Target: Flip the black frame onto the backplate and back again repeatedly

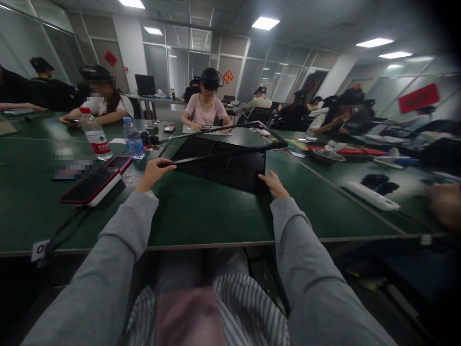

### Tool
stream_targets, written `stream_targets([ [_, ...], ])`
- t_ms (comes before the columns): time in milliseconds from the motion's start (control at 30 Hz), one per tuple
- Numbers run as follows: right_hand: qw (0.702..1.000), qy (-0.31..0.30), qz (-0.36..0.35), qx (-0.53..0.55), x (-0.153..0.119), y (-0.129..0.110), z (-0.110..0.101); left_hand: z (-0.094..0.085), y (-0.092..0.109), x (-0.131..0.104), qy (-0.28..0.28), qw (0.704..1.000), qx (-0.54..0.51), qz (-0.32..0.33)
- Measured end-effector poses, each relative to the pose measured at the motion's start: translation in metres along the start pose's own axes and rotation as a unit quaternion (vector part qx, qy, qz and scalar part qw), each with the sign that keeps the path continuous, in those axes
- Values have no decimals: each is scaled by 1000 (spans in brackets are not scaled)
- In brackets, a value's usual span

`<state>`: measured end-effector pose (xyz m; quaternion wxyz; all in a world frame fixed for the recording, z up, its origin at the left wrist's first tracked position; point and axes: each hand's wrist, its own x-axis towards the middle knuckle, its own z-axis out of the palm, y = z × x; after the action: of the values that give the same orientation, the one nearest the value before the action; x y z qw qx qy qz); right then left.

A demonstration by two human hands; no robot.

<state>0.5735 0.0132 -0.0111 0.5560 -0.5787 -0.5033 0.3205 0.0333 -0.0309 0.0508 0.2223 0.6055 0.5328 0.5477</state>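
A thin black rectangular frame [216,156] is held up at a tilt above the table. My left hand [153,173] pinches its near left corner between thumb and fingers. Under it, a flat black panel [226,172] lies at an angle over the green table [212,221]. My right hand [274,184] is at the panel's near right corner, with the fingers closed on its edge. The frame's right corner extends above the panel, away from my right hand.
Left stand a red-capped bottle [96,137] and a blue-capped bottle [133,139], beside a red-edged phone [86,185]. Right lies a white power strip [370,196]. Opposite, a person in pink [205,108] works at the table. A blurred hand [446,204] is at the right edge.
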Motion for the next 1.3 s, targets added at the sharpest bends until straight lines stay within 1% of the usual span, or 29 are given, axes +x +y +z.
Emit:
stream_targets([
  [67,999,-15,40,-12,-4,-1,5,-1,-4,1,-7,1000,2,9],
  [100,999,-5,51,-18,-5,-3,7,-1,-5,1,-11,1000,3,12],
  [133,999,17,41,-29,-5,-5,7,-1,-6,1,-15,1000,5,15],
  [167,998,52,20,-42,-4,-7,7,-1,-6,1,-21,1000,9,17],
  [233,989,139,-22,-50,-2,-12,1,0,-6,0,-35,999,22,22],
  [267,984,170,-33,-32,-1,-16,-3,1,-5,-1,-41,998,32,25],
  [300,984,176,-36,2,0,-20,-8,3,-4,-1,-46,998,43,30],
  [333,986,157,-35,45,0,-24,-12,5,-4,-2,-50,996,56,37],
  [400,990,76,-29,116,0,-31,-19,11,-3,-3,-59,993,82,55],
  [433,991,36,-29,128,-1,-34,-20,14,-3,-3,-64,991,95,65],
  [467,992,14,-31,120,-2,-35,-20,17,-3,-3,-70,989,108,73],
  [500,995,12,-31,94,-3,-36,-18,21,-4,-3,-75,987,120,78],
  [600,996,72,-48,-33,-4,-30,-9,32,-9,0,-84,981,159,72],
  [667,984,105,-89,-110,-4,-22,-4,40,-14,3,-91,977,184,61],
  [733,969,121,-131,-171,-4,-15,-2,47,-20,5,-98,973,203,59],
  [767,962,129,-141,-197,-4,-13,-2,50,-22,6,-100,970,212,62],
  [833,952,143,-135,-234,-4,-8,-2,55,-26,7,-107,965,227,72],
  [900,951,145,-118,-244,-5,-6,-2,58,-28,7,-123,959,243,81],
  [1033,962,132,-98,-217,-5,-1,-2,59,-27,5,-155,945,276,83],
  [1200,967,135,-68,-203,-5,3,-1,58,-24,3,-169,937,293,93],
  [1300,971,125,-65,-193,-5,3,0,53,-25,1,-170,933,302,97],
])
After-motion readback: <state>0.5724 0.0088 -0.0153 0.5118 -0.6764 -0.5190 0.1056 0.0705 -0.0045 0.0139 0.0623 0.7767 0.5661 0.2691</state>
